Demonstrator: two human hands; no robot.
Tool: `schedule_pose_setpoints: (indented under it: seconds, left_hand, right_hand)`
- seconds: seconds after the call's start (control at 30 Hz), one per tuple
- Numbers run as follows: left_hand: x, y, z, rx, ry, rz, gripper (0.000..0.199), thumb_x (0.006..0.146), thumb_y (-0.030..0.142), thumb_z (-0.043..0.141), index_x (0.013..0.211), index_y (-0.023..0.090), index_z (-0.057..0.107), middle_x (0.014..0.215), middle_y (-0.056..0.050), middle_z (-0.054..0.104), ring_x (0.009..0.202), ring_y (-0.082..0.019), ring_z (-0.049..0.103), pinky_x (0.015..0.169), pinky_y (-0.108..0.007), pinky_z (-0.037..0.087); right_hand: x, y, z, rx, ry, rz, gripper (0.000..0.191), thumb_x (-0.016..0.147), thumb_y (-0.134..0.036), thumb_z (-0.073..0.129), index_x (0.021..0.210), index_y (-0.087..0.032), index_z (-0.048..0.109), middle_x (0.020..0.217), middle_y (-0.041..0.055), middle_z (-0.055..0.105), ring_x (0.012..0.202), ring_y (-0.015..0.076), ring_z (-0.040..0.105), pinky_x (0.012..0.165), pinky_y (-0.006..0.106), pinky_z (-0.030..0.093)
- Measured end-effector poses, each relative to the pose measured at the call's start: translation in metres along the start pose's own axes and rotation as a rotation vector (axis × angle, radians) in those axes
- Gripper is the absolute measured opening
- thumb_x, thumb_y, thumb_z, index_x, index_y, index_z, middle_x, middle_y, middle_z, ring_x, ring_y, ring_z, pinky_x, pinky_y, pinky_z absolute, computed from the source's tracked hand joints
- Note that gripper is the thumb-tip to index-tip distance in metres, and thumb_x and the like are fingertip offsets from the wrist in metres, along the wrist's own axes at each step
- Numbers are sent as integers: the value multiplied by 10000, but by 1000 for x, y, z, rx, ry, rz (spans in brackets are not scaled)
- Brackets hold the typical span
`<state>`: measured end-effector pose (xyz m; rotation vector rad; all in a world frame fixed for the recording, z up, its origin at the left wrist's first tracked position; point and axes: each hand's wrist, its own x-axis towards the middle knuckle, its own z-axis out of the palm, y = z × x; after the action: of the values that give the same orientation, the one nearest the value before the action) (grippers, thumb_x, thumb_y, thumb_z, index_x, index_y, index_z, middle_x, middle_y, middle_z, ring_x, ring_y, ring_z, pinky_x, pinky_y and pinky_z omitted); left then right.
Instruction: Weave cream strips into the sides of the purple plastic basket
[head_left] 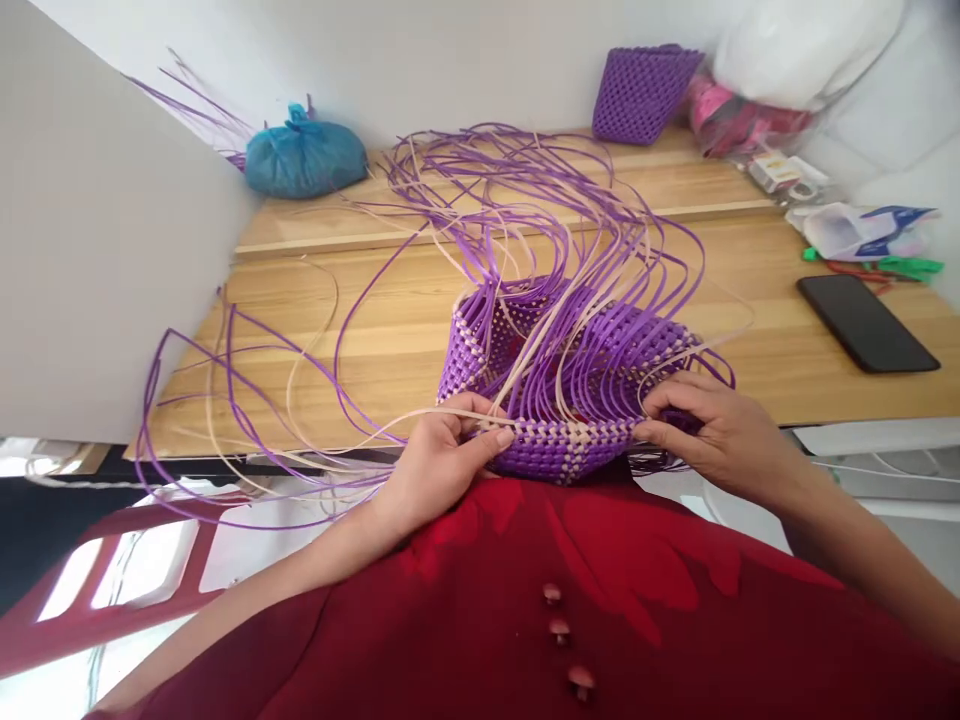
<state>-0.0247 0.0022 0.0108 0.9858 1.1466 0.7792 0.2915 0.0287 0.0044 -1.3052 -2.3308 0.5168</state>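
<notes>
A half-woven basket (574,455) of purple and beige plastic strips lies at the table's front edge, against my body. My left hand (454,450) pinches its near rim at the left, thumb on the outside, with a beige strip (420,412) running past the fingers. At the right end of that rim, my right hand (697,425) grips the weave between thumb and fingers. Long loose strips (525,180) rise from the basket's edge and spread over the table behind it. More strips (232,420) loop out to the left and hang past the front edge.
A finished-looking purple woven basket (645,95) stands at the back, beside pink items in clear plastic (739,120). A tied blue bag (304,155) sits back left. On the right lie a black phone (866,322), a plastic packet (862,230) and a green-handled tool (907,266).
</notes>
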Motion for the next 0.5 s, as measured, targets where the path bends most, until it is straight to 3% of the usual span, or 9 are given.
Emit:
schedule_pose_setpoints:
  seconds: [0.17,0.37,0.5]
  left_hand:
    - [-9,0,11,-322,7,-189,214,737,144,765,886,135,611,815,-12,628,673,-102,620,611,-226,584]
    - [-15,-5,13,-443,-9,-153,115,836,80,606,929,99,671,1015,-94,642,903,-189,666,775,-346,638]
    - [-13,-7,11,-418,29,-155,71,833,93,622,882,103,672,931,-76,620,841,-169,637,713,-333,642]
  right_hand:
    - [-4,8,-1,11,50,-69,353,977,-539,582,838,-215,612,888,26,613,816,225,582,739,340,421]
    - [-5,14,1,-12,121,-81,334,974,-543,573,877,-233,652,909,19,645,858,244,605,791,377,445]
    - [-2,-12,-5,-129,267,-77,266,989,-472,577,935,-223,653,982,51,643,951,278,598,832,407,458]
